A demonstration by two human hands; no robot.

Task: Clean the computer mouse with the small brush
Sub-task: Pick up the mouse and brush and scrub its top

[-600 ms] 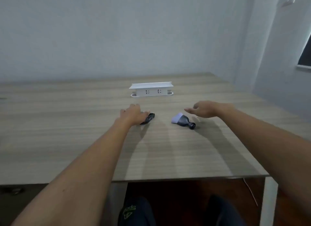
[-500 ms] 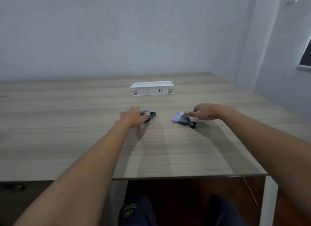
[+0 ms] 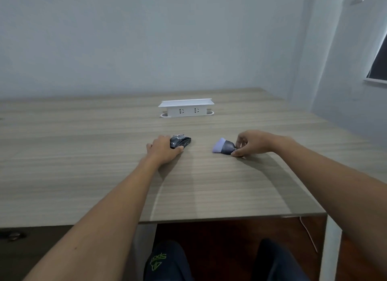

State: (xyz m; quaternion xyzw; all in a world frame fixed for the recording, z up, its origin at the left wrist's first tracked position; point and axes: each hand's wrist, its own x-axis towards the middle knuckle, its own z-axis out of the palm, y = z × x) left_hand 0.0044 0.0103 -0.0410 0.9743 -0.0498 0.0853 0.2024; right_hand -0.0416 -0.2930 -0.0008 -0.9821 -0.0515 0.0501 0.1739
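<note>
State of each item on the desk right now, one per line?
computer mouse: on the table, gripped by the left hand
small brush: lying on the table, handle pinched by the right hand
power strip: upright, sockets empty
table: bare wood

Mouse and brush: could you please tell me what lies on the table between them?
Nothing: in the head view, only bare table separates the mouse from the brush.
</note>
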